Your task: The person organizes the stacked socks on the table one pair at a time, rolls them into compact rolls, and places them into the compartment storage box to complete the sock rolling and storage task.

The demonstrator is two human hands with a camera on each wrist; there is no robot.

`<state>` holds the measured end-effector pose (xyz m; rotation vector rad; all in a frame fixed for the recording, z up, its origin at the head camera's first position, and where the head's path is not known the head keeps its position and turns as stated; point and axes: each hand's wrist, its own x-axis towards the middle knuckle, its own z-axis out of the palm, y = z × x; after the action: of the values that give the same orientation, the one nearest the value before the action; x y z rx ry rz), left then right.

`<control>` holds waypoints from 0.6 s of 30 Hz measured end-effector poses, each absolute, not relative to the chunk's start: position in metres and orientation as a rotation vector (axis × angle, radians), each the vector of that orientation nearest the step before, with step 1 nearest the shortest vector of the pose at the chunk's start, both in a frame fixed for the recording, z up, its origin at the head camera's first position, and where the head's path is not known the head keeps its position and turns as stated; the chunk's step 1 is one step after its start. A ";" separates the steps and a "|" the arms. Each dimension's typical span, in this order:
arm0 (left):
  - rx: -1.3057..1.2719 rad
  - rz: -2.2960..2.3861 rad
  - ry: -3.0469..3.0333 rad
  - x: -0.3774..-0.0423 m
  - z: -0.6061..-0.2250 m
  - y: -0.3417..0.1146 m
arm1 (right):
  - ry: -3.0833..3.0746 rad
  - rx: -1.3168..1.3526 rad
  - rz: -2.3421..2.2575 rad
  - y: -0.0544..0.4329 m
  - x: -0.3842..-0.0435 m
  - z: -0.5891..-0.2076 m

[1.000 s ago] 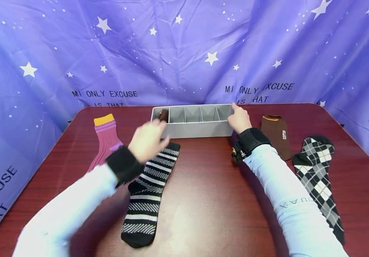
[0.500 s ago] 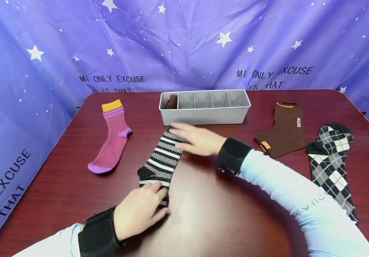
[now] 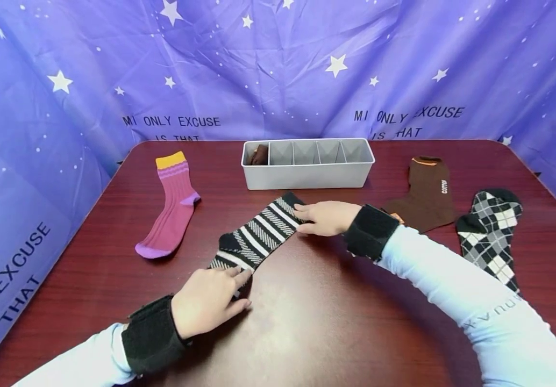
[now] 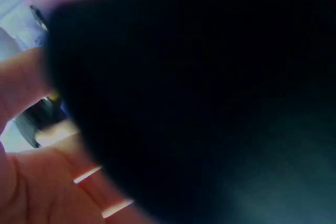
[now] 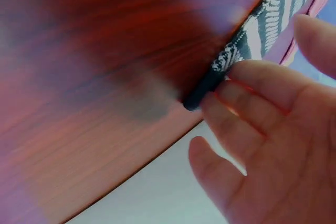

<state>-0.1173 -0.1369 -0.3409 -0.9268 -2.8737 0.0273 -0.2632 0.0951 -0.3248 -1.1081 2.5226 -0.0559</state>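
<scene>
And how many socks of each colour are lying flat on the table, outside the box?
Pink sock: 1
Brown sock: 1
Black with a pattern: 2 (striped sock, checked sock)
Total: 4

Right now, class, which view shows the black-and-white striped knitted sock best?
The head view: the striped sock shows from dark cuff past heel, the left hand covering part of its foot. The right wrist view catches only cuff and stripes; the left wrist view is mostly blocked, the sock unidentifiable.
</scene>
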 end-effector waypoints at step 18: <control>-0.662 0.217 -3.204 -0.187 -0.333 -0.094 | 2.683 -1.510 0.263 0.128 -0.110 -0.319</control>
<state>-0.1868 -0.0938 -0.3330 -0.6620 -3.2038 0.2168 -0.1101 0.1275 -0.3187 -1.5095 2.6827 0.2635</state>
